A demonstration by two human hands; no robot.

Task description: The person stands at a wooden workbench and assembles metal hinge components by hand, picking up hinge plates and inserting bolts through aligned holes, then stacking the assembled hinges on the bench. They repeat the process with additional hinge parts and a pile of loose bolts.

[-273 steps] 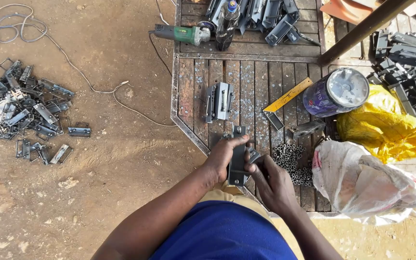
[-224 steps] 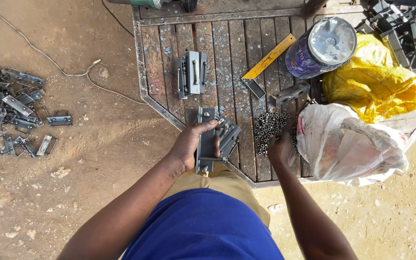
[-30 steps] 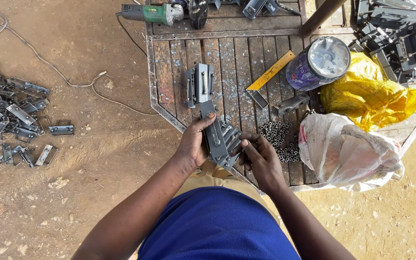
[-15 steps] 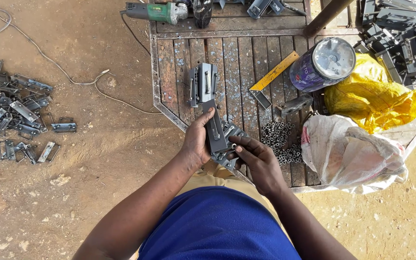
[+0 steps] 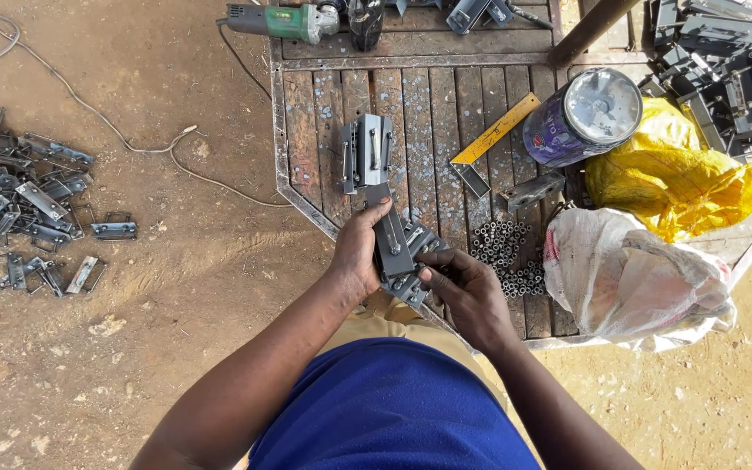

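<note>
A grey metal latch assembly (image 5: 399, 248) is held over the near edge of the wooden slatted workbench (image 5: 419, 113), the left hand (image 5: 357, 252) wrapped round its long bar with fingers curled tight, the right hand (image 5: 463, 287) pinching its lower plate between thumb and fingertips. Just beside it lies a heap of small metal nuts (image 5: 505, 257), with a white plastic sack (image 5: 633, 278) beyond. A finished latch (image 5: 365, 152) rests farther up the bench, a pile of metal parts (image 5: 19, 196) well apart on the dirt.
</note>
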